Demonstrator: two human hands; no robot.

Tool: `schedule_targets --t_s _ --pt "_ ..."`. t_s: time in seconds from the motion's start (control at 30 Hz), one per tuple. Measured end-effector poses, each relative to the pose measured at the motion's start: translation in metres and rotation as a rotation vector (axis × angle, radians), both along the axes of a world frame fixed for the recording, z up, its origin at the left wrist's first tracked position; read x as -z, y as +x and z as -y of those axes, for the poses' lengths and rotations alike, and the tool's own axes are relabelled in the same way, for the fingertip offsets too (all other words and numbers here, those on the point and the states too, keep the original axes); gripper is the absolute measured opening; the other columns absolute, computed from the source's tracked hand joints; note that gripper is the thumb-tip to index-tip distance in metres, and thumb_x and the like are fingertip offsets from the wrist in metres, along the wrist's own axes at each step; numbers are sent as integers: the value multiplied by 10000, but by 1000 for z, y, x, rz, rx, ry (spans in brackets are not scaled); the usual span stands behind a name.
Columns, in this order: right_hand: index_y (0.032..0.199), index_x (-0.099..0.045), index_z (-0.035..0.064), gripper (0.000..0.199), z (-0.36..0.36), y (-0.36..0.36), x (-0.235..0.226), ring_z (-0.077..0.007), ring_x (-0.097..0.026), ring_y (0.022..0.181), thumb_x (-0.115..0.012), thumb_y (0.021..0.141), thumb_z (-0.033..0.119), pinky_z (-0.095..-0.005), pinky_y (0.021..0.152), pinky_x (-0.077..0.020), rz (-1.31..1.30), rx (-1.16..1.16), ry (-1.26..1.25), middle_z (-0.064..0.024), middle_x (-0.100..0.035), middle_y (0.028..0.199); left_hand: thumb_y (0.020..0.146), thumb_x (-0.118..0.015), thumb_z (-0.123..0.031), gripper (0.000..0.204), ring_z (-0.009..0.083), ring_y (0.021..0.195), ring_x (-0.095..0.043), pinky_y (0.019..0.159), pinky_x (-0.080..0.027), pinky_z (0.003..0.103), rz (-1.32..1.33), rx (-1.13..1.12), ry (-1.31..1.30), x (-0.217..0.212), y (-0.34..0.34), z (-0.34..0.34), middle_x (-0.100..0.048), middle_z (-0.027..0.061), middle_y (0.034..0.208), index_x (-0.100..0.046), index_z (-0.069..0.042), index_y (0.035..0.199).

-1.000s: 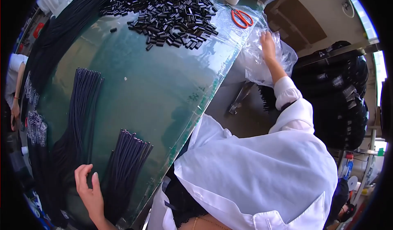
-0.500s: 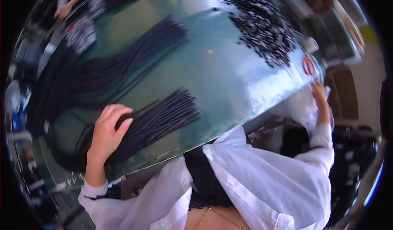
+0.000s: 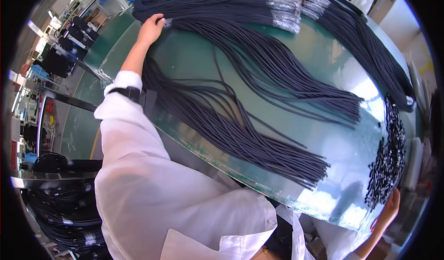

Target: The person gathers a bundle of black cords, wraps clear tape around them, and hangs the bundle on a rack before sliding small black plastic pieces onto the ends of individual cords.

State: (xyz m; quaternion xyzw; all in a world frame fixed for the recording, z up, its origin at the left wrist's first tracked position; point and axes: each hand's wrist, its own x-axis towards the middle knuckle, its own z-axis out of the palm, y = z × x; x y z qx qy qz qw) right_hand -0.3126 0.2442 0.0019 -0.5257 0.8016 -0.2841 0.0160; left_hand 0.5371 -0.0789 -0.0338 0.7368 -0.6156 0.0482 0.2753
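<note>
Left hand (image 3: pixel 150 28) laid flat, open, on black cord bundle (image 3: pixel 259 70); two clear-wrapped bands (image 3: pixel 284 11) seen; right hand (image 3: pixel 389 204) grip unclear at green table (image 3: pixel 194 59) edge.

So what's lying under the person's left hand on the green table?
The left hand rests on a bunch of long black cords spread across the glossy green table, near a clear-wrapped end. Whatever sits directly beneath the palm is covered.

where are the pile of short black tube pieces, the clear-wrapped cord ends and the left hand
pile of short black tube pieces (image 3: pixel 388 163): head view, middle of the heap
clear-wrapped cord ends (image 3: pixel 286 11): head view, shiny wrapping
left hand (image 3: pixel 151 29): head view, back of hand
</note>
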Motion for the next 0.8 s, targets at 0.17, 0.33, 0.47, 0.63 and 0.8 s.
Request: schedule_targets --t_s 0.17,0.33,0.47,0.63,0.8 --pt "1085 -594 11 332 132 170 -1 -304 -517 1123 -619 760 -51 -361 959 -400 -221 -580 43 -142 -568 1166 871 -557 -369 456 295 1108 -546 946 -412 346 -138 153 239 6 8 60 -586 135 1201 -566 -33 1179" --pt "1272 -489 54 683 235 271 6 -336 -408 1235 -756 651 152 -391 1059 -303 -454 -831 -30 -142 -470 1314 832 -613 -400 554 262 1100 -552 950 -408 332 -38 272 498 -1 28 64 -605 152 1152 -533 14 1192" --pt "1130 -540 25 589 258 257 27 -341 -505 1048 -765 633 246 -394 923 -398 -318 -835 164 -158 -542 1123 812 -654 -346 503 211 1018 -565 887 -424 302 -242 228 497 9 30 46 -612 119 1044 -539 18 1141" --pt "989 -536 13 425 236 253 27 -333 -553 840 -736 644 163 -395 743 -447 -334 -797 239 -167 -556 892 706 -702 -299 515 219 938 -597 814 -461 326 -120 288 444 -6 24 15 -629 137 968 -560 26 1079" --pt "1090 -526 19 469 242 279 -3 -324 -564 896 -686 650 52 -384 812 -450 -27 -595 594 -175 -573 945 645 -709 -204 392 220 800 -599 722 -470 339 302 179 265 -32 11 -5 -634 84 821 -598 -2 963"
